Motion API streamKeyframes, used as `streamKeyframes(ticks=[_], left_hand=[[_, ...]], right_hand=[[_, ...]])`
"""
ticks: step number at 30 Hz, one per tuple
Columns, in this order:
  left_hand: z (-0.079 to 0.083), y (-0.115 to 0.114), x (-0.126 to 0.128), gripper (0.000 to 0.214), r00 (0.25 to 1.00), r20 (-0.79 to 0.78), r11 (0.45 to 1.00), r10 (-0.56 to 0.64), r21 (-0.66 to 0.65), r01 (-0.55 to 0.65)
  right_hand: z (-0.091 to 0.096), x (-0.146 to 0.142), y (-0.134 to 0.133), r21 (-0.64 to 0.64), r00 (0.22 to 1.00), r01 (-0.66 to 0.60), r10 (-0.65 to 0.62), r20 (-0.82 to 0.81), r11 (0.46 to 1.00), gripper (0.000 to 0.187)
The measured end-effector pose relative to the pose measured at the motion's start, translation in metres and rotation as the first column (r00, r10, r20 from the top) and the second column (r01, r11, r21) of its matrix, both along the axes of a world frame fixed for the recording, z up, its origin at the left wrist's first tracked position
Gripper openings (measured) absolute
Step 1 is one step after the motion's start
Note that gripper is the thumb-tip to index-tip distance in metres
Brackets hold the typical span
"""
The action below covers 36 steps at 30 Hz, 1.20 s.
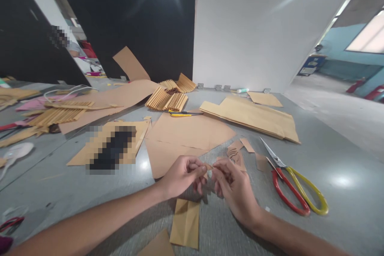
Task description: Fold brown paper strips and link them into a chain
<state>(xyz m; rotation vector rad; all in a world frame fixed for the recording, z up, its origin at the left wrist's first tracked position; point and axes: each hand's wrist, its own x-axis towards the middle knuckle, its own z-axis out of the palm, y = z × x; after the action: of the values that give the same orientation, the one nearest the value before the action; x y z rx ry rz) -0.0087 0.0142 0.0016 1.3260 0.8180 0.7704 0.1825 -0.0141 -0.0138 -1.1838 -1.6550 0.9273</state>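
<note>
Between the fingertips of both hands is a small piece of brown paper [209,166]. My left hand [187,174] pinches its left end, thumb against forefinger. From the other side, my right hand [229,176] pinches it too, the fingers curled. Behind the right hand lie small brown paper cutouts [235,153], some with wavy shapes. A creased tan paper strip [185,224] rests on the table just below the hands. To the right are large scissors [289,186] with one red and one yellow handle, their blades apart.
Brown paper sheets [180,132] spread beyond the hands, with a yellow utility knife [180,113] on them. Pleated paper stacks [166,98] stand by the upright black panel [135,20]. Folded kraft paper [255,116] lies right of them. A person [72,46] is at the far left.
</note>
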Motion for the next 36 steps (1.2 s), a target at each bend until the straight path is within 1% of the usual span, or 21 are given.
streamKeyframes(ticks=[2,4,5,7,10,12,15,19,23,28,31,34,36], left_hand=[[-0.001,0.002,0.0,0.039,1.0,0.018,1.0,0.019,0.001,-0.019],[-0.001,0.001,0.0,0.039,0.999,0.026,0.999,0.024,0.022,-0.024],[0.0,0.0,0.0,0.039,0.999,0.026,0.999,0.022,0.04,-0.023],[0.001,-0.003,0.0,0.037,1.0,0.011,0.997,0.016,0.078,-0.016],[0.003,-0.009,0.001,0.033,0.999,-0.029,0.993,0.025,0.112,-0.022],[0.003,-0.012,0.001,0.033,0.998,-0.052,0.991,0.035,0.127,-0.028],[0.004,-0.014,0.002,0.034,0.996,-0.069,0.988,0.064,0.142,-0.053],[0.005,-0.013,0.003,0.034,0.996,-0.048,0.988,0.074,0.141,-0.067],[0.005,-0.012,0.002,0.034,0.997,-0.037,0.986,0.066,0.155,-0.06],[0.004,-0.011,0.001,0.034,0.996,-0.057,0.984,0.075,0.169,-0.064],[0.004,-0.011,0.0,0.034,0.995,-0.073,0.982,0.074,0.178,-0.06],[0.003,-0.011,-0.002,0.033,0.994,-0.106,0.982,0.04,0.188,-0.019],[0.003,-0.011,-0.003,0.033,0.991,-0.132,0.983,0.007,0.18,0.017]], right_hand=[[0.0,0.0,-0.002,0.078,0.999,0.013,-0.017,0.051,0.997,0.018],[0.003,-0.001,-0.004,0.131,0.992,-0.015,-0.001,0.123,0.991,0.02],[0.004,-0.001,-0.005,0.133,0.989,-0.036,0.017,0.144,0.99,0.022],[0.008,-0.003,-0.005,0.081,0.986,-0.098,0.085,0.142,0.992,0.028],[0.011,-0.004,-0.002,-0.045,0.977,-0.2,0.202,0.063,0.979,0.033],[0.011,-0.003,0.001,-0.116,0.972,-0.232,0.235,0.007,0.966,0.032],[0.007,-0.002,0.006,-0.19,0.968,-0.249,0.24,-0.068,0.95,0.034],[0.001,-0.002,0.008,-0.178,0.968,-0.245,0.23,-0.102,0.953,0.037],[0.001,-0.003,0.006,-0.191,0.965,-0.251,0.231,-0.123,0.949,0.033],[0.007,-0.002,0.003,-0.169,0.974,-0.227,0.222,-0.045,0.959,0.033],[0.01,-0.002,0.003,-0.124,0.981,-0.194,0.193,-0.018,0.973,0.029],[0.009,-0.001,0.003,-0.094,0.982,-0.189,0.186,-0.033,0.978,0.023],[0.007,0.0,0.004,-0.119,0.98,-0.198,0.195,-0.037,0.973,0.027]])
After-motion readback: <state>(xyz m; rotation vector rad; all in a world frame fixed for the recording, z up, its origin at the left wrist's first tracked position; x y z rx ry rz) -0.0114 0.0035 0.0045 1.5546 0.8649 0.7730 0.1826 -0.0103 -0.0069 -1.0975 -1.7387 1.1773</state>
